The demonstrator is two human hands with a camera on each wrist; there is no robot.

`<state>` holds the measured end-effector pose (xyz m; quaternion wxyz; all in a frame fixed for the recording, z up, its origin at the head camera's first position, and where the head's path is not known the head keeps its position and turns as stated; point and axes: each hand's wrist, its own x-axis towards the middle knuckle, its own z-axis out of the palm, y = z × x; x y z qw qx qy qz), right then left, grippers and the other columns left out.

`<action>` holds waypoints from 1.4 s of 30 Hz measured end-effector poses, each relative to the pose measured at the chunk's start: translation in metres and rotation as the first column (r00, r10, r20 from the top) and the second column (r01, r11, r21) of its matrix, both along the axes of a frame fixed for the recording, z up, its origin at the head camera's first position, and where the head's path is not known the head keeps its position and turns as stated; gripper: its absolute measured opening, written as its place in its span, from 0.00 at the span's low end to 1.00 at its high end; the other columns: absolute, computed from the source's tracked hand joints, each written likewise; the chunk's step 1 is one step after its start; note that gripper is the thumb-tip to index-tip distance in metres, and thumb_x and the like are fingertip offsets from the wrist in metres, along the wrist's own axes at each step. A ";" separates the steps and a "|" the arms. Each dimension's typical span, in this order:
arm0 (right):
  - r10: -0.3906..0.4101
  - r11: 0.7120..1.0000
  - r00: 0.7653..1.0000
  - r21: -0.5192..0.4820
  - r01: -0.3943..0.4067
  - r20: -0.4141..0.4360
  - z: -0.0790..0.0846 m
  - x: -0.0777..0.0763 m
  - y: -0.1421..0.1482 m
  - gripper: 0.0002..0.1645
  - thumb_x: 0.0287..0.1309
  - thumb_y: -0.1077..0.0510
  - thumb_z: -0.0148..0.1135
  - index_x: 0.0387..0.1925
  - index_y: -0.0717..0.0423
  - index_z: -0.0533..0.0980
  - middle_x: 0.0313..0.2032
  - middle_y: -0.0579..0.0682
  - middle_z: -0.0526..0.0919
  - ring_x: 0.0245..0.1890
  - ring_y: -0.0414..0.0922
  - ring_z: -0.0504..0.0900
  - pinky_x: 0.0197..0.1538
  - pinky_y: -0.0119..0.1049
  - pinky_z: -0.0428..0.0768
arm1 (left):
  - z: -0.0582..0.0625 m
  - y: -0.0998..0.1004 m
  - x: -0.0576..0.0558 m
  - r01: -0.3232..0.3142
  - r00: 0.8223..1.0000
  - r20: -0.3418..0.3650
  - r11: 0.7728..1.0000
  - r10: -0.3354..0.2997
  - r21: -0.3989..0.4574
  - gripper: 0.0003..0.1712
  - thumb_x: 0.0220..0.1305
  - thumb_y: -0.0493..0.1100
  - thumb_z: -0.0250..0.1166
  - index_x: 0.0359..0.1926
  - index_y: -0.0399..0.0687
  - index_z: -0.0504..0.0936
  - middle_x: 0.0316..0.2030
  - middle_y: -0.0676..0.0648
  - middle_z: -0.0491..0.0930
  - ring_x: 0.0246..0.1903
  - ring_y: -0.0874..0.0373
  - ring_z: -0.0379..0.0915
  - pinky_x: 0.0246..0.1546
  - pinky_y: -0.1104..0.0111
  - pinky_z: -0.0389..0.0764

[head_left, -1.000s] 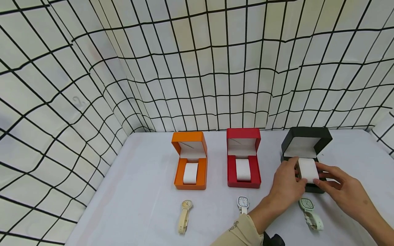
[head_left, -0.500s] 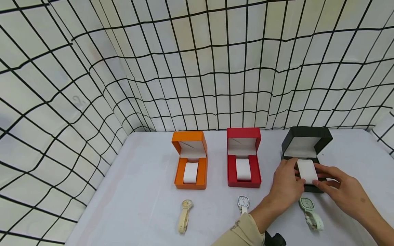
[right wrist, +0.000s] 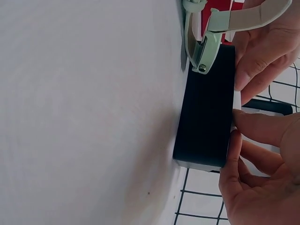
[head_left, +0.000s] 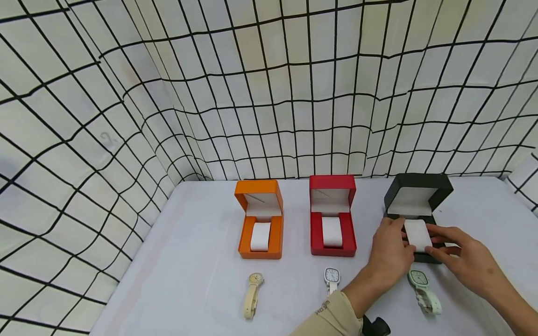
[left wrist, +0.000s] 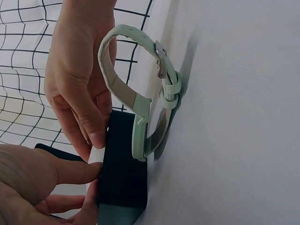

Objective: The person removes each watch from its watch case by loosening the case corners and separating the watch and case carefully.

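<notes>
At the right of the head view, my left hand (head_left: 388,254) and right hand (head_left: 468,261) pinch a white watch cushion (head_left: 417,235) from its two sides. The cushion sits at the opening of a black watch box (head_left: 444,191), whose lid stands raised; how deep it is seated I cannot tell. In both wrist views, thumbs and fingers meet at the edge of the box (left wrist: 124,164), and only a white strip of cushion (right wrist: 237,98) shows. Just in front of the box lies a pale green watch (head_left: 426,291) with its strap buckled in a loop.
Left of the hands stand an opened red watch box (head_left: 333,252) and an opened orange one (head_left: 260,255), each with a white cushion. A white watch (head_left: 332,276), partly behind the left sleeve, and a cream watch (head_left: 252,296) lie before them. Black-grid white walls (head_left: 269,93) enclose the table.
The white cushion has shifted slightly left and toward me, with both hands keeping their grip and moving along with it. The boxes and watches have stayed put.
</notes>
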<state>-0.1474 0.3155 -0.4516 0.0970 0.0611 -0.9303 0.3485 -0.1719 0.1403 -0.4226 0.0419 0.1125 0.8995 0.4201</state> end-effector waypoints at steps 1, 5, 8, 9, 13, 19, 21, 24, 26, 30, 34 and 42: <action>0.004 1.000 1.000 0.001 -0.004 -0.004 0.000 -0.001 0.000 0.33 0.57 0.69 0.73 0.65 0.68 0.75 0.48 0.62 0.83 0.38 0.14 0.69 0.37 0.10 0.75 | 0.000 -0.001 -0.001 0.002 1.000 0.000 1.000 -0.002 -0.003 0.31 0.60 0.39 0.77 0.65 0.51 0.79 0.51 0.56 0.77 0.38 0.76 0.69 0.37 0.86 0.76; 0.019 1.000 1.000 0.007 -0.019 -0.024 -0.001 -0.003 -0.001 0.32 0.56 0.70 0.73 0.63 0.69 0.76 0.46 0.59 0.82 0.37 0.15 0.70 0.37 0.11 0.75 | 0.001 -0.003 -0.003 0.013 1.000 0.005 1.000 -0.013 0.006 0.30 0.60 0.37 0.77 0.63 0.49 0.80 0.51 0.54 0.75 0.38 0.76 0.69 0.37 0.86 0.76; 0.023 1.000 0.999 0.013 -0.023 -0.029 -0.001 -0.004 0.000 0.32 0.56 0.71 0.74 0.63 0.70 0.76 0.46 0.59 0.82 0.37 0.14 0.70 0.37 0.11 0.75 | 0.002 -0.003 -0.004 0.015 1.000 0.016 1.000 -0.015 0.006 0.29 0.59 0.37 0.78 0.61 0.49 0.81 0.50 0.54 0.75 0.37 0.76 0.69 0.35 0.86 0.75; 0.024 1.000 0.999 0.016 -0.024 -0.030 -0.001 -0.004 0.000 0.32 0.55 0.70 0.74 0.63 0.70 0.76 0.46 0.59 0.82 0.37 0.14 0.69 0.37 0.11 0.75 | 0.002 -0.003 -0.004 0.014 1.000 0.019 1.000 -0.014 0.003 0.29 0.59 0.37 0.78 0.61 0.49 0.81 0.49 0.54 0.75 0.36 0.76 0.69 0.35 0.86 0.75; 0.028 0.999 0.999 0.017 -0.027 -0.039 -0.001 -0.005 0.001 0.32 0.55 0.71 0.74 0.62 0.71 0.76 0.46 0.60 0.82 0.37 0.14 0.69 0.37 0.11 0.75 | 0.003 -0.001 -0.006 0.013 0.999 0.030 1.000 -0.013 -0.003 0.30 0.59 0.37 0.78 0.62 0.49 0.80 0.49 0.54 0.74 0.35 0.76 0.68 0.33 0.87 0.75; 0.031 1.000 0.998 0.006 -0.030 -0.056 -0.001 -0.004 0.002 0.32 0.54 0.72 0.74 0.62 0.71 0.77 0.47 0.60 0.81 0.37 0.14 0.70 0.37 0.11 0.75 | 0.004 0.001 -0.005 0.015 1.000 0.014 0.999 -0.014 -0.042 0.28 0.59 0.39 0.77 0.61 0.48 0.82 0.47 0.55 0.74 0.35 0.75 0.68 0.35 0.85 0.75; 0.033 0.999 0.998 0.001 -0.033 -0.055 -0.002 -0.003 0.001 0.32 0.54 0.72 0.74 0.61 0.71 0.77 0.47 0.61 0.81 0.37 0.15 0.69 0.37 0.11 0.75 | 0.004 0.001 -0.005 0.014 1.000 -0.006 0.997 -0.015 -0.079 0.27 0.59 0.40 0.77 0.60 0.48 0.83 0.47 0.55 0.75 0.37 0.73 0.69 0.38 0.84 0.75; 0.036 0.999 0.998 -0.002 -0.036 -0.051 -0.002 -0.004 0.001 0.31 0.55 0.73 0.73 0.61 0.72 0.77 0.47 0.63 0.80 0.37 0.15 0.68 0.36 0.11 0.74 | 0.003 0.002 -0.004 0.012 0.999 -0.037 0.992 -0.016 -0.126 0.27 0.58 0.42 0.77 0.59 0.48 0.84 0.48 0.55 0.76 0.40 0.72 0.70 0.42 0.83 0.76; 0.034 0.999 0.998 0.008 -0.033 -0.044 -0.001 -0.004 0.001 0.30 0.55 0.72 0.73 0.61 0.72 0.77 0.46 0.63 0.80 0.37 0.15 0.67 0.36 0.11 0.74 | 0.003 0.003 -0.005 0.011 0.999 -0.044 0.989 -0.017 -0.147 0.27 0.58 0.43 0.78 0.59 0.49 0.84 0.48 0.55 0.76 0.41 0.71 0.71 0.44 0.83 0.77; 0.032 0.999 0.999 0.020 -0.031 -0.026 0.000 -0.004 0.000 0.30 0.56 0.72 0.73 0.61 0.72 0.77 0.45 0.62 0.79 0.37 0.16 0.66 0.36 0.11 0.74 | 0.002 0.004 -0.005 0.015 0.999 -0.044 0.981 -0.024 -0.192 0.27 0.59 0.45 0.77 0.60 0.50 0.84 0.49 0.55 0.75 0.44 0.71 0.72 0.46 0.82 0.78; 0.024 0.999 1.000 0.026 -0.023 -0.011 0.001 -0.004 0.000 0.30 0.58 0.70 0.72 0.62 0.72 0.77 0.44 0.61 0.78 0.37 0.16 0.65 0.36 0.11 0.74 | 0.002 0.004 -0.003 0.014 0.998 -0.049 0.975 -0.025 -0.220 0.27 0.59 0.46 0.77 0.60 0.50 0.84 0.49 0.56 0.74 0.45 0.71 0.71 0.47 0.82 0.77; 0.029 0.999 1.000 0.027 -0.029 -0.009 0.002 -0.005 0.001 0.30 0.57 0.71 0.72 0.62 0.72 0.77 0.44 0.60 0.78 0.36 0.17 0.66 0.36 0.10 0.74 | 0.008 0.002 0.000 0.040 0.999 -0.003 0.980 -0.041 -0.194 0.22 0.60 0.48 0.77 0.54 0.48 0.84 0.49 0.55 0.74 0.43 0.70 0.69 0.43 0.81 0.76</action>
